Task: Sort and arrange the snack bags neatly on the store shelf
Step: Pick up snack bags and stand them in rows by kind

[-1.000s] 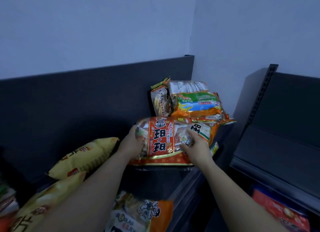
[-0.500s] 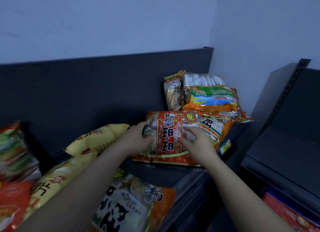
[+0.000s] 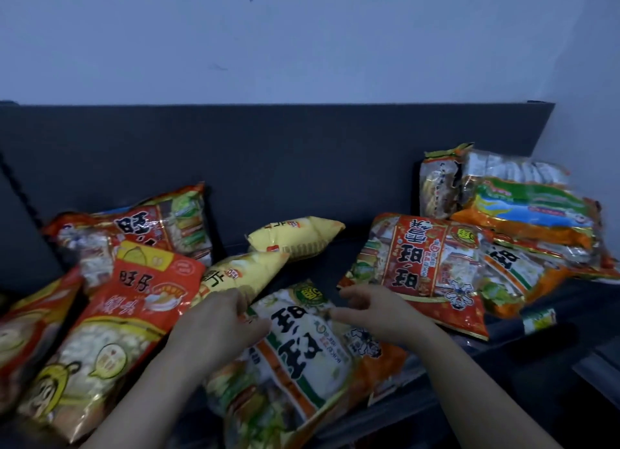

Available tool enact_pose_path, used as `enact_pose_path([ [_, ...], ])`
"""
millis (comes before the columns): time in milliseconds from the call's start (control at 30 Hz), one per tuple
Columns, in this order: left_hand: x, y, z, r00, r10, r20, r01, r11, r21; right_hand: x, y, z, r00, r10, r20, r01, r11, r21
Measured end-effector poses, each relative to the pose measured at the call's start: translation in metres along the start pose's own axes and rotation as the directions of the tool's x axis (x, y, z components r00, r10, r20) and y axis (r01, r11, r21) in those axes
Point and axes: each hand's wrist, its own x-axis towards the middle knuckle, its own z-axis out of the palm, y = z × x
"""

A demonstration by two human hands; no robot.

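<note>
A person's left hand (image 3: 218, 327) grasps the upper left corner of a white-and-orange bag (image 3: 302, 354) lying at six o'clock on the dark shelf (image 3: 503, 351). The right hand (image 3: 379, 311) bends its fingers over the bag's upper right edge; in the dim light it cannot be told whether that hand has closed on the wrapper or only touches it. The bag lies askew, its lower end seemingly out over the shelf's front lip, and that looks the chief hazard: a pull from one side alone could swing it off the edge and down to the floor. Its slick, puffy wrapper would likely slip from a light pinch. At eleven o'clock of the left hand a yellow bag (image 3: 235, 277) lies just beside the fingers, so a lift on that side may drag it forward. At two o'clock of the right hand a red bag (image 3: 422, 267) sits near, propped on a loose pile (image 3: 530, 213) of mixed packets in the corner at three o'clock. A bag shoved hard against it could tip the pile or crush what is inside. At nine o'clock a second red bag (image 3: 134, 301) overlaps its neighbours, leaving little room to set anything square on that side.
</note>
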Motion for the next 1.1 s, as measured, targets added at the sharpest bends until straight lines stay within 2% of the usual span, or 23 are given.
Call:
enact_pose_path([
  [67,-0.011,-0.008,0.005,0.998,-0.07,-0.001,0.07,0.997,0.008,0.001,-0.001,0.007,0.999,0.0,0.039,0.001,1.0,-0.018],
  [200,-0.023,-0.011,0.02,0.983,-0.175,0.062,0.166,0.978,0.128,0.001,0.003,0.016,0.996,0.007,0.089,-0.006,1.0,-0.006],
  [333,-0.029,-0.001,0.035,0.964,-0.198,0.18,0.226,0.963,-0.151,0.003,0.009,0.019,0.995,-0.015,0.102,0.012,0.999,0.034],
  [433,-0.033,0.009,0.042,0.97,-0.18,0.162,0.223,0.926,-0.303,-0.003,0.011,0.015,0.998,-0.065,0.016,0.065,0.997,0.03],
  [533,-0.032,0.019,0.043,0.979,-0.092,0.181,0.16,0.897,-0.411,-0.018,0.012,-0.006,0.99,-0.087,-0.11,0.081,0.995,-0.063],
  [667,-0.026,0.052,0.038,0.986,0.012,0.165,0.09,0.801,-0.592,-0.043,0.009,-0.054,0.954,-0.14,-0.267,0.102,0.983,-0.15],
  [833,0.001,0.109,0.027,0.99,0.141,0.001,-0.11,0.774,-0.623,-0.057,0.017,-0.112,0.876,-0.153,-0.458,0.093,0.984,-0.151],
  [1000,0.052,0.167,0.008,0.956,0.253,-0.15,-0.289,0.713,-0.639,-0.05,0.03,-0.163,0.791,-0.119,-0.601,0.093,0.993,-0.074],
  [1100,0.084,0.203,-0.002,0.928,0.294,-0.228,-0.372,0.686,-0.625,-0.036,0.038,-0.191,0.724,-0.118,-0.679,0.084,0.993,-0.084],
])
